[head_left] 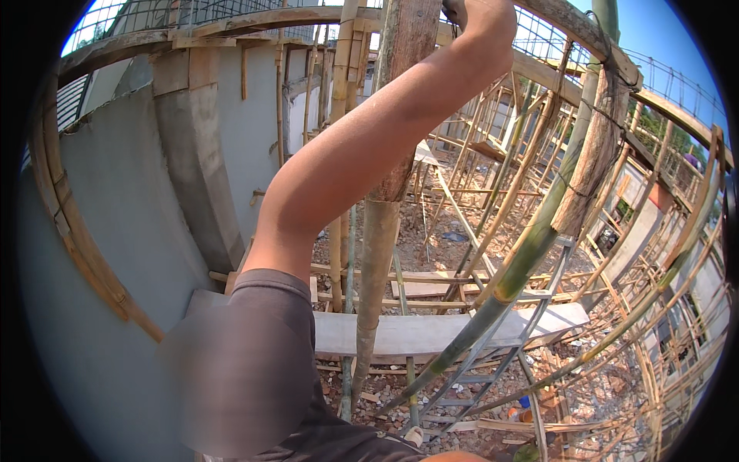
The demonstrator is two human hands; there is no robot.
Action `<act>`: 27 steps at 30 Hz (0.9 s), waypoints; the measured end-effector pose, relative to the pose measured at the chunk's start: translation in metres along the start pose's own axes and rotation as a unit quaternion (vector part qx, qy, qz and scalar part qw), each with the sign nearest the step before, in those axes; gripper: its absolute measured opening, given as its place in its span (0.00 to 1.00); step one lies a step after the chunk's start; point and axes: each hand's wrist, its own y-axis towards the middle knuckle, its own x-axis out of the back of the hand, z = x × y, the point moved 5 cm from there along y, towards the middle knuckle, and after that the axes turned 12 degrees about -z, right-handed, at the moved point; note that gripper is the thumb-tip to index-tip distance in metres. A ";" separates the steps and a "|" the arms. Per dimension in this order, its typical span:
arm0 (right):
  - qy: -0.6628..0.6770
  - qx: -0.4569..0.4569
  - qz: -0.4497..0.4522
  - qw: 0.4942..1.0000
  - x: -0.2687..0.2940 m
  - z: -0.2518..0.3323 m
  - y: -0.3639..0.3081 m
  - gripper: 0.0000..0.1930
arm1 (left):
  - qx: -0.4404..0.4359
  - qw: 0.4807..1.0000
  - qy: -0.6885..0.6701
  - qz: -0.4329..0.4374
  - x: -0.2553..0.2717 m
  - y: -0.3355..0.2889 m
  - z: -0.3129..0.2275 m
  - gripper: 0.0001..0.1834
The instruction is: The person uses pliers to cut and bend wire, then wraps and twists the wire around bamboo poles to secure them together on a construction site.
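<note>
My left arm, in a dark grey short sleeve (273, 289), reaches up and to the right across the middle of the view. At the top edge my left hand (481, 14) bends at the wrist beside an upright wooden post (408, 42). The picture's edge cuts the hand off and its fingers are mostly hidden, so its grip cannot be made out. A small dark shape shows by the fingers. Below, the post meets a round pole (377, 246). My right hand is out of view; a bit of bare skin shows at the lower edge.
A grey wall with a concrete column (192, 146) stands at left. On the right, a green bamboo pole (508, 281) slants past a metal ladder (493, 362). A pale plank (462, 333) crosses below, over rubble ground. Bamboo scaffolding and wooden beams (570, 23) surround the space.
</note>
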 end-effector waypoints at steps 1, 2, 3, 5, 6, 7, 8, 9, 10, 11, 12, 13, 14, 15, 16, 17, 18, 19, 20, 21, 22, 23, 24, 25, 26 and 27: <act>0.002 -0.001 -0.005 1.000 -0.001 -0.002 0.000 0.39 | 0.000 0.999 0.031 -0.025 -0.007 0.008 0.002 0.29; 0.003 -0.002 -0.011 1.000 -0.002 -0.003 0.000 0.39 | 0.003 0.997 0.061 -0.048 -0.014 0.015 0.005 0.29; 0.004 -0.005 -0.016 1.000 -0.002 -0.005 0.000 0.39 | 0.004 0.994 0.085 -0.066 -0.020 0.021 0.007 0.30; 0.005 -0.010 -0.023 1.000 -0.003 -0.008 0.000 0.39 | 0.008 0.988 0.124 -0.089 -0.029 0.031 0.012 0.30; 0.005 -0.013 -0.026 1.000 -0.004 -0.010 0.001 0.39 | 0.012 0.985 0.141 -0.098 -0.034 0.035 0.014 0.30; 0.007 -0.012 -0.028 1.000 -0.004 -0.011 0.001 0.39 | 0.013 0.983 0.155 -0.099 -0.037 0.038 0.017 0.30; 0.009 -0.011 -0.030 0.999 -0.004 -0.012 0.002 0.39 | 0.012 0.983 0.156 -0.098 -0.040 0.041 0.018 0.31; 0.011 -0.010 -0.031 0.999 -0.004 -0.013 0.003 0.39 | 0.010 0.984 0.159 -0.076 -0.042 0.044 0.022 0.30; 0.013 -0.010 -0.033 0.999 -0.004 -0.013 0.003 0.39 | -0.007 0.988 0.107 -0.111 -0.040 0.044 0.023 0.29; 0.014 -0.010 -0.035 0.999 -0.004 -0.014 0.004 0.39 | 0.008 0.989 0.113 -0.097 -0.039 0.048 0.027 0.28; 0.014 -0.011 -0.037 0.999 -0.004 -0.015 0.005 0.39 | 0.022 0.989 0.118 -0.082 -0.039 0.049 0.032 0.28; 0.016 -0.012 -0.041 0.999 -0.004 -0.015 0.006 0.39 | 0.035 0.989 0.122 -0.069 -0.038 0.050 0.035 0.27; 0.017 -0.013 -0.044 0.999 -0.004 -0.016 0.007 0.39 | 0.011 0.996 0.072 -0.056 -0.037 0.049 0.033 0.26; 0.019 -0.015 -0.047 0.999 -0.005 -0.016 0.008 0.39 | -0.015 0.999 0.023 -0.044 -0.035 0.045 0.030 0.25; 0.022 -0.014 -0.050 0.998 -0.005 -0.016 0.009 0.39 | -0.039 0.998 -0.026 -0.032 -0.031 0.040 0.027 0.24; 0.024 -0.012 -0.052 0.998 -0.005 -0.016 0.011 0.39 | -0.106 0.991 -0.008 -0.087 -0.025 0.027 0.019 0.24; 0.026 -0.012 -0.055 0.998 -0.005 -0.016 0.012 0.39 | -0.173 0.975 0.010 -0.140 -0.021 0.006 0.011 0.23; 0.027 -0.011 -0.057 0.998 -0.004 -0.016 0.013 0.39 | -0.062 0.993 -0.084 -0.050 -0.018 0.009 0.014 0.23; 0.028 -0.011 -0.058 0.998 -0.004 -0.016 0.014 0.38 | 0.065 0.985 -0.162 0.017 -0.015 0.007 0.016 0.23; 0.028 -0.011 -0.060 0.998 -0.003 -0.015 0.015 0.38 | 0.081 0.983 -0.164 0.023 0.001 0.003 0.012 0.22; 0.029 -0.011 -0.062 0.998 -0.002 -0.015 0.015 0.38 | 0.098 0.981 -0.167 0.029 0.016 -0.012 0.012 0.21; 0.028 -0.014 -0.062 0.998 -0.002 -0.014 0.016 0.38 | 0.113 0.978 -0.168 0.038 0.032 -0.020 0.009 0.20; 0.028 -0.015 -0.063 0.997 -0.002 -0.014 0.017 0.38 | 0.143 0.968 -0.180 0.099 0.050 -0.019 0.006 0.19; 0.029 -0.017 -0.064 0.997 -0.002 -0.013 0.017 0.38 | 0.173 0.953 -0.190 0.160 0.067 -0.018 0.002 0.20; 0.029 -0.018 -0.065 0.997 -0.001 -0.012 0.017 0.38 | 0.151 0.959 -0.172 0.167 0.088 -0.012 -0.004 0.18; 0.029 -0.018 -0.065 0.997 -0.001 -0.012 0.017 0.38 | 0.115 0.962 -0.169 0.180 0.106 -0.009 -0.009 0.17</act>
